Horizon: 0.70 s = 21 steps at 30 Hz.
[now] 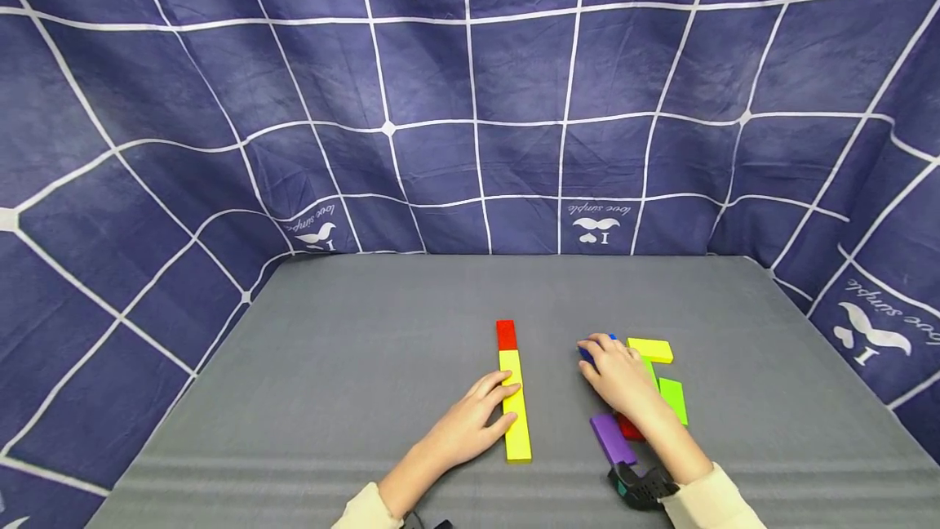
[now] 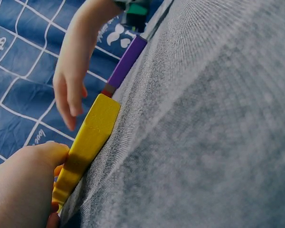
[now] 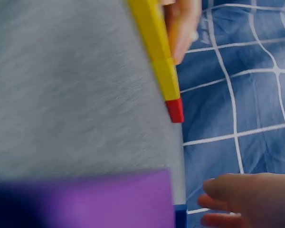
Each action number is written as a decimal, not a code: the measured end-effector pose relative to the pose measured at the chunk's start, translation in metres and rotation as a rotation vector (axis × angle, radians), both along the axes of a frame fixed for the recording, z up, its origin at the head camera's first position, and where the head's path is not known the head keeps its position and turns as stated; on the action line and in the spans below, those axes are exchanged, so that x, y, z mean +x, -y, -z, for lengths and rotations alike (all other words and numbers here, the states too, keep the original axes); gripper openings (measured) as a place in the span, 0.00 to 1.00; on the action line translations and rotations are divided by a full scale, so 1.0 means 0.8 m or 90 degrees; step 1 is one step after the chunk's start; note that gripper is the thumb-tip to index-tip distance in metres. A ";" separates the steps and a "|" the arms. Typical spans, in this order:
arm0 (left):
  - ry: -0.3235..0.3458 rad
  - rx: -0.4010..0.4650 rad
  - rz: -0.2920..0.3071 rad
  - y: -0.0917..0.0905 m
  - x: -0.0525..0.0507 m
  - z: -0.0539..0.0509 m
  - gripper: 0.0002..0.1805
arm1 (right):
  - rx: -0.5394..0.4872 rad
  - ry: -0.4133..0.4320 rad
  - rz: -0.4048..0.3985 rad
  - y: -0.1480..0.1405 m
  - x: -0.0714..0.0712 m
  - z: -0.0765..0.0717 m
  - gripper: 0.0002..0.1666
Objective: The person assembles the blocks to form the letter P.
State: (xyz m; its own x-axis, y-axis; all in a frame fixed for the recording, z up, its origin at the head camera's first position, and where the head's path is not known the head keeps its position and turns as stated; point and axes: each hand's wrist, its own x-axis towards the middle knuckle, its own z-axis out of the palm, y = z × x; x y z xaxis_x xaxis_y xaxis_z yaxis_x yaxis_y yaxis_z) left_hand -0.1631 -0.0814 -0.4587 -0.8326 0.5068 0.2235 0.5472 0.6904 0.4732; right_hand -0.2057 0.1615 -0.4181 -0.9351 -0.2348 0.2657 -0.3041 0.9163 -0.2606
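Note:
A straight row lies on the grey table: a red block (image 1: 506, 335) at the far end, with yellow blocks (image 1: 517, 436) running toward the near side. My left hand (image 1: 470, 425) rests on this row from the left, its fingertips and thumb touching the yellow part. My right hand (image 1: 620, 374) reaches over a group of blocks, its fingers loosely bent above a blue block (image 1: 586, 354). In the right wrist view, a gap shows between those fingers and the blue block (image 3: 180, 216). The palm and forearm partly cover the group.
Around the right hand lie a yellow block (image 1: 650, 350), green blocks (image 1: 672, 400), a dark red block (image 1: 629, 428) and a purple block (image 1: 613, 439). A blue patterned cloth (image 1: 514, 153) hangs behind and beside the grey table (image 1: 352, 349).

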 end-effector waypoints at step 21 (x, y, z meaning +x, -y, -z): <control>0.005 0.002 0.000 -0.001 -0.001 0.001 0.24 | -0.037 0.102 -0.089 0.034 -0.001 0.011 0.28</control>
State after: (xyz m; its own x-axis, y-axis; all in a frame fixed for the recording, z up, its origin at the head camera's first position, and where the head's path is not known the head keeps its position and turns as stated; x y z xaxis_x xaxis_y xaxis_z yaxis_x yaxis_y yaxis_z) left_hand -0.1638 -0.0808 -0.4598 -0.8344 0.5056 0.2194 0.5435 0.6888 0.4797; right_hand -0.2068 0.1345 -0.4268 -0.9257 -0.3542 0.1328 -0.3779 0.8497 -0.3678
